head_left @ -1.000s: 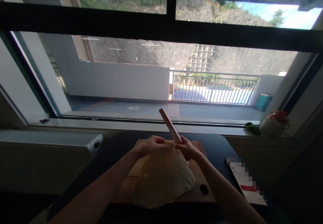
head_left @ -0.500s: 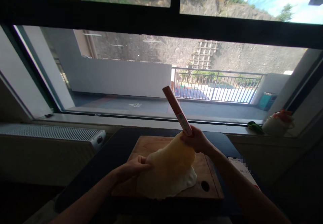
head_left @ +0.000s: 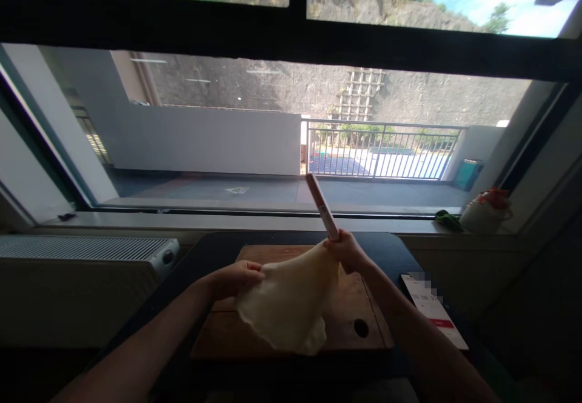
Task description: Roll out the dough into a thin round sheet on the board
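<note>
A thin, pale sheet of dough [head_left: 291, 297] hangs between my hands over a wooden cutting board [head_left: 218, 333]. My left hand [head_left: 240, 274] pinches its upper left edge. My right hand [head_left: 348, 251] grips a rolling pin [head_left: 322, 206], which leans up and to the left out of the fist, and the dough's upper right corner is caught in the same grasp. The sheet's wavy lower edge droops over the board; whether it touches the wood I cannot tell.
The board lies on a dark table [head_left: 391, 248] below a window. On the right of the table is a phone [head_left: 431, 312] with a lit screen. A white pot [head_left: 484, 212] and a green item [head_left: 448, 220] stand on the sill. Left of the table is a radiator [head_left: 82, 257].
The dough has been lifted and stretched, its left edge raised by my left hand. The rolling pin has tipped farther away. The view has shifted a little to the right.
</note>
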Demonstrator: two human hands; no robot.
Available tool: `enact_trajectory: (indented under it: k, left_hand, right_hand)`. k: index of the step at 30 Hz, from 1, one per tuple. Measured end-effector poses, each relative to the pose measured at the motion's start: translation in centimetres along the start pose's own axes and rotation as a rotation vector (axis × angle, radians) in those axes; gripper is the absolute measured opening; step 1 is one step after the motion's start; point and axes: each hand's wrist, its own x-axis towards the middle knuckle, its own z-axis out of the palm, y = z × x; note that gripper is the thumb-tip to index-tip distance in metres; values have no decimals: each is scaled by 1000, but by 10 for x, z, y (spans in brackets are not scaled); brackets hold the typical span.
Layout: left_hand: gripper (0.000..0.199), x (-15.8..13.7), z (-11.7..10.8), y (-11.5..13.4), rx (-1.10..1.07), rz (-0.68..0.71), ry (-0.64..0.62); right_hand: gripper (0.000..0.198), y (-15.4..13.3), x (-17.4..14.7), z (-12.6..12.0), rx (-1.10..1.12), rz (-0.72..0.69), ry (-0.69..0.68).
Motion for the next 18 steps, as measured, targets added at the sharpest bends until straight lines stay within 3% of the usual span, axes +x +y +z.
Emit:
enact_trajectory:
  k: [2, 5, 7, 11, 15, 18]
  left_hand:
    - [46, 21, -3, -6, 32, -63, 27]
    - [54, 43, -7, -4, 69, -146, 37]
    - [59, 54, -6, 4, 240, -179, 172]
    - [45, 76, 7, 21, 628, -28, 510]
    - [28, 81, 15, 21, 689, 53, 521]
    - [30, 69, 3, 9, 662, 71, 532]
  right_hand:
    - [19, 29, 8, 11, -81, 74, -17]
    - [21, 54, 10, 20, -99, 71, -27]
    - [22, 60, 10, 23, -142, 44, -35]
    - [21, 59, 17, 26, -288, 14, -76]
    - [20, 53, 27, 28, -351, -89, -42]
    - [20, 49, 32, 28, -395, -143, -9]
